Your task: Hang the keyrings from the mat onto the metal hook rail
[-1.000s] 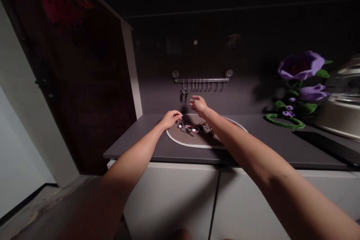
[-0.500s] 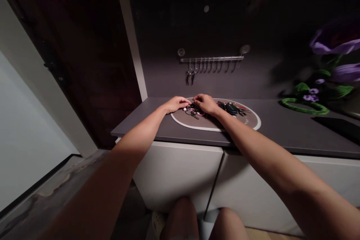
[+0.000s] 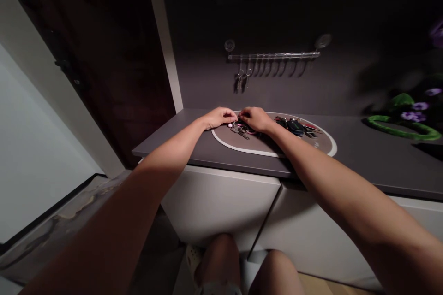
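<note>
My left hand (image 3: 219, 117) is pinched at the left part of an oval brown mat with a white rim (image 3: 238, 148). Its fingertips close on the top of a bunch of keys (image 3: 244, 132), which has a small pale bead beside it. Close by, my right hand (image 3: 256, 119) has thumb and fingers pressed together over the same bunch. What lies between its fingertips is too small to make out. A larger pile of keys and dark fobs (image 3: 296, 126) lies on the mat to the right, partly behind my right wrist.
On the wall above, a clear hook rail (image 3: 273, 56) carries two sets of keys (image 3: 240, 81) at its left end. A green fuzzy ring (image 3: 401, 130) with purple flowers (image 3: 415, 114) stands at right. White cabinet doors (image 3: 221, 203) are below the grey counter (image 3: 194, 154).
My view has shifted, so the rail and mat appear higher and larger, and the flowers sit farther right. Both hands stay at the bunch of keys, their fingertips slightly lifted.
</note>
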The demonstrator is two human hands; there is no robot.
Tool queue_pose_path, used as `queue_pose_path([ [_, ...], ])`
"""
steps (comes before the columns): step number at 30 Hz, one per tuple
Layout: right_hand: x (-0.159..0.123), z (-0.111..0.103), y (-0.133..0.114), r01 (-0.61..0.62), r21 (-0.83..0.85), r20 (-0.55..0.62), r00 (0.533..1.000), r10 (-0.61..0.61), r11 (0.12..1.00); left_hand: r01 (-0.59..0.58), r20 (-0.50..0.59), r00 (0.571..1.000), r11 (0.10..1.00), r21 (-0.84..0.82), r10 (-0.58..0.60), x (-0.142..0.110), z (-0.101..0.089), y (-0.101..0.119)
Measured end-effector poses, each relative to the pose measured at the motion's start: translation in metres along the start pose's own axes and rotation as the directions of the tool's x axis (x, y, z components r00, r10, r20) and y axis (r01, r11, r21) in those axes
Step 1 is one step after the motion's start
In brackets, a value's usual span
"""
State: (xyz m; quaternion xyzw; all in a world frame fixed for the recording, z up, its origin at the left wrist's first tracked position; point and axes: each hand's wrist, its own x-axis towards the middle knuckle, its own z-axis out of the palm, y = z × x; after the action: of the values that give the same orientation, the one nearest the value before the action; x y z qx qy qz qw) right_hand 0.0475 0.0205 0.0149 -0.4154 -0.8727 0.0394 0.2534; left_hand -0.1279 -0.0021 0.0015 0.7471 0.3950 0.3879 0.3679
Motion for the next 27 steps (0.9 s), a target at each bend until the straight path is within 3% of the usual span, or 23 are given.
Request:
queue_pose_path([
  [13, 0.000, -0.001, -0.003, 0.030, -0.042, -0.001, 1.000, -0.030, 0.999, -0.033, -0.132, 0.991, 0.966, -0.257, -0.001, 0.004, -0.001, -0.003],
  [27, -0.002, -0.001, -0.009, -0.034, 0.194, -0.073, 0.996, 0.049, 0.980, -0.101, -0.294, 0.955, 0.873, -0.477, -0.050, 0.006, 0.001, 0.008],
])
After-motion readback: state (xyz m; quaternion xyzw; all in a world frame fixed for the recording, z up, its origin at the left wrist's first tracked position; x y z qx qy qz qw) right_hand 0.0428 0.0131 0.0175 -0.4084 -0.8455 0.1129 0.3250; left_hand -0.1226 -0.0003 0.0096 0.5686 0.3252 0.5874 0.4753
